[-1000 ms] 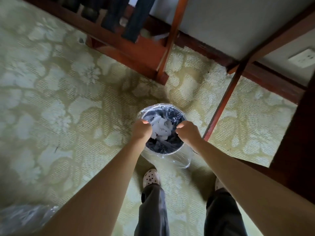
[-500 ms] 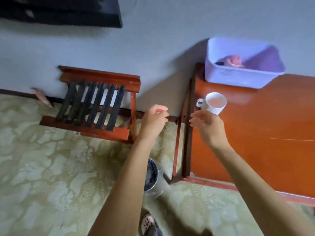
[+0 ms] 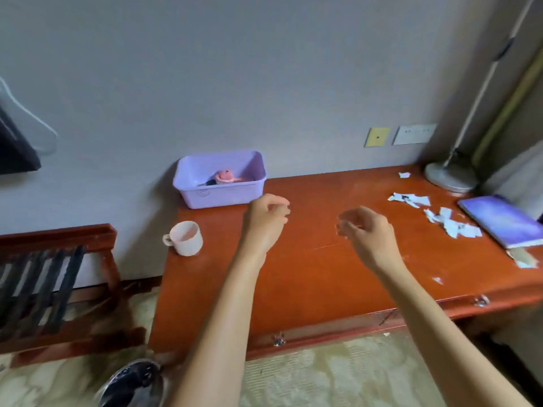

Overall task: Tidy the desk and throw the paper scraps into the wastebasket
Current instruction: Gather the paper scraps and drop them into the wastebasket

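Both my hands hover over the middle of the red-brown desk (image 3: pixel 308 277) with fingers loosely curled and nothing in them. My left hand (image 3: pixel 266 223) is near the lilac basket; my right hand (image 3: pixel 365 230) is further right. White paper scraps (image 3: pixel 449 223) lie scattered at the desk's right side, well right of my right hand, with more scraps (image 3: pixel 410 198) behind them and one (image 3: pixel 404 175) near the wall. The wastebasket (image 3: pixel 132 383), lined with a clear bag, stands on the floor at the desk's left front corner, partly cut off and blurred.
A lilac plastic basket (image 3: pixel 220 195) holding a pink hairbrush sits at the desk's back left. A white mug (image 3: pixel 185 237) stands near the left edge. A purple notebook (image 3: pixel 502 220) and a lamp base (image 3: pixel 451 177) are at the right. A wooden luggage rack (image 3: pixel 55 286) stands left.
My view rose from the wastebasket on the floor up to the desk. Both hands left the wastebasket's rim and now hover over the desk top, holding nothing.
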A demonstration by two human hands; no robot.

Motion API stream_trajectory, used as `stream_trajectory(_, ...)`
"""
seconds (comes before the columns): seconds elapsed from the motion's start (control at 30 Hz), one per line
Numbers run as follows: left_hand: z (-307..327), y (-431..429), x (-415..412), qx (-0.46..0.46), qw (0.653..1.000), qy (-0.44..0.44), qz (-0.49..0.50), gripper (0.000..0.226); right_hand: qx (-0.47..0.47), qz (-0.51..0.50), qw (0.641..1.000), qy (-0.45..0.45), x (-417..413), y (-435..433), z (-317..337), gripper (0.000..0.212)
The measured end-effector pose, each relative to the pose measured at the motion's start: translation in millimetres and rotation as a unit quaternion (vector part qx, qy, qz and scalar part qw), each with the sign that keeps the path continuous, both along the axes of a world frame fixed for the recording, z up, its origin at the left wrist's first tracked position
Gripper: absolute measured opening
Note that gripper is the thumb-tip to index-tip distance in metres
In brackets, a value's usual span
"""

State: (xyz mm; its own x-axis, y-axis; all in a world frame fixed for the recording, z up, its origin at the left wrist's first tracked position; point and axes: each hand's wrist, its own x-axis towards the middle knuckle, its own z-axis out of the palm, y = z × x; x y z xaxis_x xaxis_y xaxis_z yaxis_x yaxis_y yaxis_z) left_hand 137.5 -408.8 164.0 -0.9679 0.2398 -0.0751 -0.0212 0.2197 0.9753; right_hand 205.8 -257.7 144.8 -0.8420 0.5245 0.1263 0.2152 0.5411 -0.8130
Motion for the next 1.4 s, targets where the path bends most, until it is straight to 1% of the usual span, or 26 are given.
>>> stream_trajectory(0.07, 2.9, 57.1, 13.3, -0.014, 0.999, -0.006, -0.037, 0.019, 0.003, -0.028, 1.0, 0.002, 17.2, 51.2, 0.7, 0.017)
stream_trajectory(0.17, -4.6, 116.8, 22.7, -0.039, 0.996, -0.012, -0.077, 0.019, -0.002, -0.053, 0.998, -0.014, 31.4, 105.2, -6.8, 0.017)
stream_trajectory(0.3, -24.7, 190.7, 25.3, -0.08, 0.989, -0.032, -0.118, 0.021, -0.014, -0.089, 0.995, -0.052, 45.2, 173.3, -26.8, 0.015)
stream_trajectory(0.37, -40.1, 250.0, 20.2, -0.105, 0.982, -0.04, -0.149, 0.021, -0.018, -0.114, 0.991, -0.07, 47.0, 225.3, -44.1, 0.017)
stream_trajectory(0.5, -66.7, 297.7, 9.4, -0.12, 0.975, -0.065, -0.174, 0.02, -0.028, -0.12, 0.986, -0.11, 42.5, 266.2, -68.0, 0.019)
stream_trajectory(0.6, -93.3, 368.3, -11.9, -0.125, 0.969, -0.086, -0.193, 0.02, -0.021, -0.136, 0.978, -0.157, 23.0, 332.4, -91.9, 0.022)
stream_trajectory(0.7, -111.6, 426.4, -28.7, -0.152, 0.957, -0.119, -0.214, 0.024, -0.008, -0.142, 0.964, -0.225, 9.7, 387.7, -109.6, 0.026)
stream_trajectory(0.77, -125.3, 460.0, -40.4, -0.171, 0.951, -0.126, -0.226, 0.024, -0.002, -0.151, 0.954, -0.259, 1.8, 423.5, -122.2, 0.027)
stream_trajectory(0.87, -139.9, 495.7, -52.1, -0.199, 0.943, -0.133, -0.23, 0.023, -0.007, -0.16, 0.942, -0.296, -6.9, 464.9, -140.3, 0.028)
stream_trajectory(0.97, -153.8, 515.6, -52.6, -0.223, 0.935, -0.149, -0.231, 0.022, -0.003, -0.15, 0.934, -0.324, -11.6, 490.1, -160.5, 0.036)
stream_trajectory(1.03, -161.8, 529.4, -55.6, -0.241, 0.929, -0.152, -0.237, 0.014, -0.004, -0.147, 0.93, -0.336, -18.2, 507.3, -168.8, 0.042)
stream_trajectory(1.13, -173.4, 547.8, -60.4, -0.263, 0.928, -0.156, -0.211, 0.035, 0.004, -0.125, 0.922, -0.366, -31.9, 532.8, -176.4, 0.05)
stream_trajectory(1.23, -181.8, 559.1, -60.6, -0.286, 0.931, -0.15, -0.173, 0.04, 0.02, -0.083, 0.918, -0.387, -44.2, 553.5, -184.9, 0.055)
stream_trajectory(1.33, -185.8, 576.4, -58.9, -0.296, 0.929, -0.175, -0.139, 0.037, 0.038, -0.036, 0.908, -0.415, -59.9, 576.9, -193.3, 0.058)
stream_trajectory(1.4, -187.2, 585.7, -56.9, -0.29, 0.929, -0.192, -0.124, 0.023, 0.064, -0.012, 0.9, -0.431, -65.8, 586.2, -199.0, 0.062)
